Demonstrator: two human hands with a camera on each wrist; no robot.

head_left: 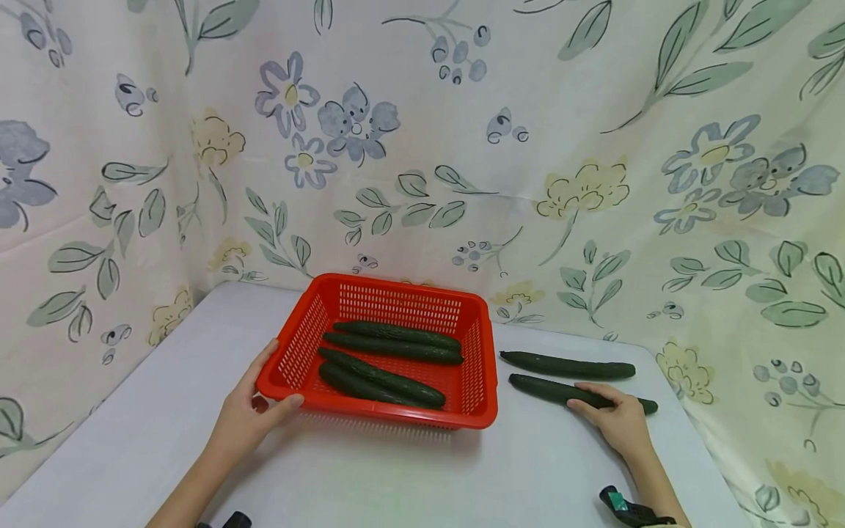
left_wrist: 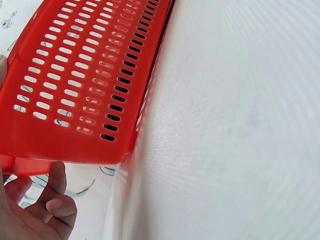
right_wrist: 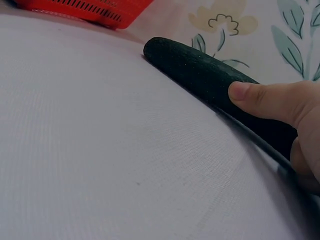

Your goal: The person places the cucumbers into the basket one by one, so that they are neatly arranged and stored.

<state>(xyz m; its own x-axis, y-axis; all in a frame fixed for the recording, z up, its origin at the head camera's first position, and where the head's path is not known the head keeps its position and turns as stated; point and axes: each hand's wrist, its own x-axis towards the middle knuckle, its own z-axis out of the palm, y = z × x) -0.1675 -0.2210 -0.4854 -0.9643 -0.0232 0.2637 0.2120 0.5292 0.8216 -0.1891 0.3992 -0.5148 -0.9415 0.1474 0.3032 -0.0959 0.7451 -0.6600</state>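
A red plastic basket (head_left: pixel 490 367) with slotted walls stands on the table, several dark green cucumbers (head_left: pixel 389 347) lying inside it. My left hand (head_left: pixel 243 418) grips the basket's near left corner, the thumb over the front rim and the fingers along the left side. In the left wrist view, fingers (left_wrist: pixel 57 177) curl below the rim. To the right of the basket, my right hand (head_left: pixel 617 419) holds a cucumber (head_left: pixel 544 389) near its right half, thumb on the near side. That cucumber lies along the tabletop in the right wrist view. Just behind it rests another cucumber (head_left: pixel 568 365).
The table (head_left: pixel 409 484) has a white cover. Behind it and at both sides hangs a cloth (head_left: pixel 422 147) with printed flowers and leaves. A black strap (head_left: pixel 634 512) circles my right wrist.
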